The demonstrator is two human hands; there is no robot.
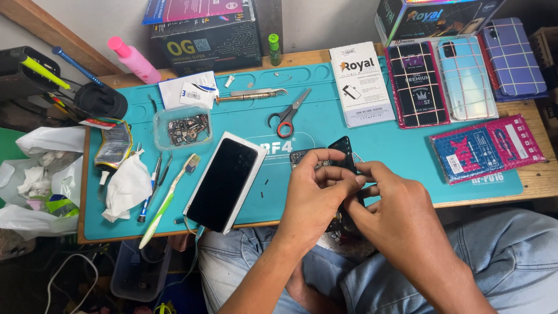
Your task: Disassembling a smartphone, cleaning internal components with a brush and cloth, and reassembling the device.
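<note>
**Two hands working on an opened phone**

Both hands are holding a dark opened phone (342,152) above the near edge of the teal mat (372,145) on the tabletop. The left hand (317,192) is gripping its side; the right hand (390,200) is pinching its edge (fingertips pressed together). A black screen panel (224,181) is lying just left, beside a toothbrush (168,200).

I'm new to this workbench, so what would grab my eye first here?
First, both hands, the left hand and right hand, meeting over a small black phone part at the near edge of the teal rubber work mat. Left of them lies a black-screened phone on a white backing; behind, red-handled scissors.
</note>
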